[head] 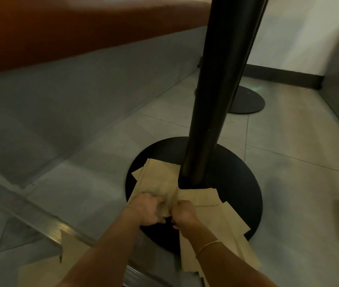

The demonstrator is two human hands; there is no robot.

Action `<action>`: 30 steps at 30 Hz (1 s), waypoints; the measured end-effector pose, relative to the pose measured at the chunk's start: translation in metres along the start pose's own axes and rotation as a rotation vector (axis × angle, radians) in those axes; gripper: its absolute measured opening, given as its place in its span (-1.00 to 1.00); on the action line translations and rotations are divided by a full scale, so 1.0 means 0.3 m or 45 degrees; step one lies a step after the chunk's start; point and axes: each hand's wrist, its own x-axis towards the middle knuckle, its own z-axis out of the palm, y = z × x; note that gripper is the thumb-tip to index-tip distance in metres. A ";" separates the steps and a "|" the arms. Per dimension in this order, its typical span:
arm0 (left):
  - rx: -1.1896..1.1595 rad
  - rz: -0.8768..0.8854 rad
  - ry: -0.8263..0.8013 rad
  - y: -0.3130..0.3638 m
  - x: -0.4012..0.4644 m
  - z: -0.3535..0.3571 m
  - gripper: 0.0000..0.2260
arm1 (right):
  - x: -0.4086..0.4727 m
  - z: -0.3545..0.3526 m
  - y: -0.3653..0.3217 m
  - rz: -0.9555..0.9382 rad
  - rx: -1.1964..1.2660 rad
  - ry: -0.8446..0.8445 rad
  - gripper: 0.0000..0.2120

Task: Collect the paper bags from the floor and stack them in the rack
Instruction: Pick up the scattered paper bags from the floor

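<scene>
On black table base (237, 183), left hand (147, 209), right hand (185, 212) fingers grasping paper bags (160, 183); fingertips hidden, frame blurred.

paper bags (203, 206) on table base (237, 183) | pole (210, 100) behind bags

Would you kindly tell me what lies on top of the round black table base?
Several brown paper bags lie fanned over the round black base, beside its pole. Both hands grip them. How many bags are underneath stays hidden.
</scene>
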 end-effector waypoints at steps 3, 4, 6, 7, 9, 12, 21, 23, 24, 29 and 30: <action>-0.187 -0.051 -0.112 -0.015 0.000 -0.028 -0.40 | -0.012 -0.012 0.002 -0.071 0.051 -0.015 -0.79; -0.262 -0.057 -0.133 -0.018 -0.008 -0.036 -0.41 | -0.019 -0.019 0.001 -0.084 0.040 -0.022 -0.73; -0.448 -0.068 -0.117 -0.014 -0.030 -0.044 -0.48 | -0.037 -0.035 -0.003 -0.105 0.011 -0.044 -0.68; -0.553 -0.076 -0.072 -0.011 -0.040 -0.041 -0.57 | -0.048 -0.042 -0.004 -0.109 0.010 -0.058 -0.66; -0.653 -0.064 0.059 0.009 -0.066 -0.036 -0.80 | -0.066 -0.064 0.001 -0.105 0.000 -0.086 -0.62; -0.689 -0.048 0.320 0.062 -0.106 -0.058 -0.78 | -0.103 -0.134 0.008 -0.166 -0.067 -0.072 -0.73; -0.714 -0.166 1.064 0.303 -0.278 -0.318 -0.73 | -0.342 -0.554 -0.008 -0.550 -0.408 0.616 -0.83; -0.703 -0.105 1.134 0.394 -0.336 -0.389 -0.70 | -0.457 -0.685 -0.025 -0.640 -0.516 0.741 -0.86; -0.698 -0.076 1.152 0.448 -0.364 -0.428 -0.70 | -0.524 -0.759 -0.036 -0.668 -0.573 0.820 -0.85; -0.619 0.172 1.330 0.726 -0.474 -0.627 -0.77 | -0.882 -1.151 -0.067 -0.912 -0.616 1.378 -0.71; -0.610 0.248 1.393 0.781 -0.487 -0.665 -0.76 | -0.938 -1.231 -0.063 -0.940 -0.595 1.502 -0.70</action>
